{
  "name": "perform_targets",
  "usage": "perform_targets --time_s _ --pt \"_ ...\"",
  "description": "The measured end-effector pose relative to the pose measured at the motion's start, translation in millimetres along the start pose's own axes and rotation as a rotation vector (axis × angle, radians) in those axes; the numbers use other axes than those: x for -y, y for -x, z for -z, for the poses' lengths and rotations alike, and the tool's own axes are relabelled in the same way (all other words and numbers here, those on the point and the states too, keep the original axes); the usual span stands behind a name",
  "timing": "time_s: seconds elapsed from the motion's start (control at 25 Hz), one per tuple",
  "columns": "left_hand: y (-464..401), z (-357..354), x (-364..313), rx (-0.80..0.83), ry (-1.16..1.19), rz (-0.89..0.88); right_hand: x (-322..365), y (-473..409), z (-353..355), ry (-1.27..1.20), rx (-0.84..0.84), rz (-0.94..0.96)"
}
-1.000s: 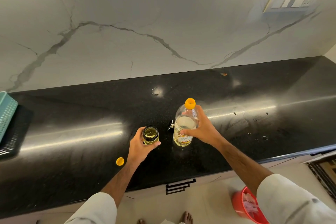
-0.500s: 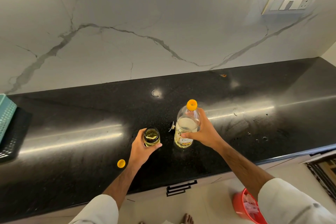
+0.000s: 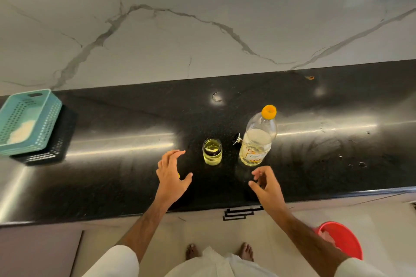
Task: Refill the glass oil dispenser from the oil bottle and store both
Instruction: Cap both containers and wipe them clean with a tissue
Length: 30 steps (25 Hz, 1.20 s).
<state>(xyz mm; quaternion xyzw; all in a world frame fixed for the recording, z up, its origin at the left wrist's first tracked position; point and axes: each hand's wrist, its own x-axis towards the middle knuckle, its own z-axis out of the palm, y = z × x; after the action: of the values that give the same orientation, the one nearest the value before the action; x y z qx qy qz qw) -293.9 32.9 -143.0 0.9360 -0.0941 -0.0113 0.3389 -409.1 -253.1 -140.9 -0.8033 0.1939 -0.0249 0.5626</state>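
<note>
While nothing is held at this moment, the risks lie in how the open vessels stand on the black bench point(image 3: 112, 186), whose polished top already carries droplets at the right and would hide a thin film of oil. The oil bottle point(image 3: 256, 141) stands upright right of centre, its orange neck ring point(image 3: 269, 111) showing what looks like an open mouth; I judge it uncapped. It is tall and roughly half full, so a careless brush from the right hand point(image 3: 266, 186), which hovers empty just in front of it with fingers loosely curled and apart, could tip it and pour oil across the bench. The left hand point(image 3: 172, 173) is spread wide, palm down, also empty, near the glass oil dispenser point(image 3: 212, 152) but not touching it. That dispenser stands upright between hand and bottle, open-topped and nearly full of yellow oil; a quick grab could slosh it over the rim, and oily glass would slip. A small metal-and-black piece point(image 3: 237, 138), probably the dispenser's spout top, lies between the two vessels, touching or nearly touching the bottle; moving the bottle could knock it away. A sliver of yellow point(image 3: 179, 175) peeps from under the left hand, possibly the bottle's cap; I cannot tell.
</note>
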Motion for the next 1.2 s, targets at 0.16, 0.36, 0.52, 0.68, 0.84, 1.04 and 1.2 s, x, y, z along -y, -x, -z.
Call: perform_targets --time_s 0.16,0.36,0.52,0.68,0.84,1.04,1.2 --pt "13.2 12.6 40.3 0.108 -0.086 0.159 4.1 1.5 -42.9 0.102 0.242 0.048" --pt "20.5 15.3 56.6 0.158 -0.045 0.084 18.3 -7.2 -77.4 0.115 0.342 0.09" --pt "16.8 16.3 54.8 0.146 -0.071 0.009 26.2 -9.1 -95.0 0.138 0.373 0.078" --pt "15.1 26.4 30.1 0.068 0.075 -0.042 42.9 -11.2 -101.6 0.078 0.379 0.056" --pt "5.3 46.4 -34.7 0.022 0.313 -0.249 84.7 -13.7 -90.7 -0.129 0.373 0.084" --pt "-27.0 63.5 -94.2 0.001 0.451 -0.388 139.2 -13.7 -48.5 -0.455 0.258 0.1" --pt "-41.7 66.6 -136.1 0.008 0.482 -0.518 172.4 -10.2 -9.5 -0.549 0.149 0.147"
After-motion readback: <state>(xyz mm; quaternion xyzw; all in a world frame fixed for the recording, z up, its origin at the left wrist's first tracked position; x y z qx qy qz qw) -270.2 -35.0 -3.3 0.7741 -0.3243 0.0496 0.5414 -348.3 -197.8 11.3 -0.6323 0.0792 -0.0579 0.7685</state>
